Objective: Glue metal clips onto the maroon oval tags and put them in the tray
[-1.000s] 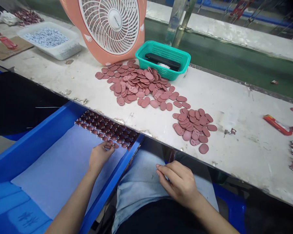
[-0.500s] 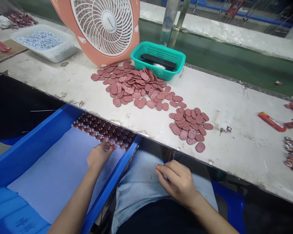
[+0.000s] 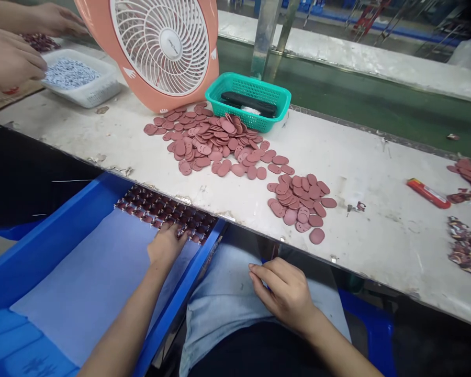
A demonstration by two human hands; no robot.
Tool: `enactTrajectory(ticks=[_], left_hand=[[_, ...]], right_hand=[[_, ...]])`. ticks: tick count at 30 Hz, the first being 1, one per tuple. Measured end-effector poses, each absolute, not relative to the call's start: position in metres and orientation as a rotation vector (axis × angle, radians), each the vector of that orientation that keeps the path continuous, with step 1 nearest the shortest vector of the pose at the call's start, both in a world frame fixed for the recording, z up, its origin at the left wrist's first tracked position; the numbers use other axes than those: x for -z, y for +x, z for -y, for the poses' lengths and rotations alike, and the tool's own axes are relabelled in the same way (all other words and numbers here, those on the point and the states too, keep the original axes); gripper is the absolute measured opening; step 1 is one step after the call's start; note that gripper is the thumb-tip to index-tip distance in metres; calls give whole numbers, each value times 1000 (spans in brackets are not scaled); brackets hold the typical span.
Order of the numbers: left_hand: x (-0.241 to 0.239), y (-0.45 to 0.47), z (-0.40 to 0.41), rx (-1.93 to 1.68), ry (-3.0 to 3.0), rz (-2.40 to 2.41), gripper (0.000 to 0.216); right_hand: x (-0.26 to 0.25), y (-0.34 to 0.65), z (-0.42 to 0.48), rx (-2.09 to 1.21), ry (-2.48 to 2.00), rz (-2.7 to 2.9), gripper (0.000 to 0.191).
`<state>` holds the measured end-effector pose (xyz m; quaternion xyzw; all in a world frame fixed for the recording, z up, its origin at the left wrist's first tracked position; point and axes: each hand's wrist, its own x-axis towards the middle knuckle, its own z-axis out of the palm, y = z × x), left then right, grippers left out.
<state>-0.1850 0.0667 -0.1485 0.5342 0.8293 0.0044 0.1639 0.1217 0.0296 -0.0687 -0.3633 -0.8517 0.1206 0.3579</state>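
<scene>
My left hand (image 3: 167,244) reaches into the blue tray (image 3: 68,233), its fingers apart and touching rows of small dark red pieces with light metal-looking fittings (image 3: 145,203). Those rows lie along the tray's far edge, on a pale sheet (image 3: 102,283). Its fingertips are partly hidden among the pieces. Over my lap, my right hand (image 3: 284,290) is closed, thumb and forefinger together; whatever it may hold is hidden. The nearest items on the table to it form a small pile of flat reddish-brown ovals (image 3: 298,201), some with small holes.
A larger oval pile (image 3: 215,141) lies before a pink fan (image 3: 168,47) and a green basket (image 3: 247,97). Another person's hands (image 3: 13,60) are near a white basket (image 3: 82,84) at left. A red box (image 3: 427,192) and assembled-looking pieces (image 3: 467,248) lie right.
My left hand has moved slightly right, its pinch on a reddish oval loosened, and its fingers now rest among the rows. Another person's hands have entered at upper left. My right hand stays put.
</scene>
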Motion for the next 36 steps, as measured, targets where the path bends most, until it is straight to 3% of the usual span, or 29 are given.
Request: enactTrajectory(ticks=[36], left_hand=[[160,-198,-48,19,1432,-2379,42]], right_hand=[[67,120,-29,-253,-974,2184,11]])
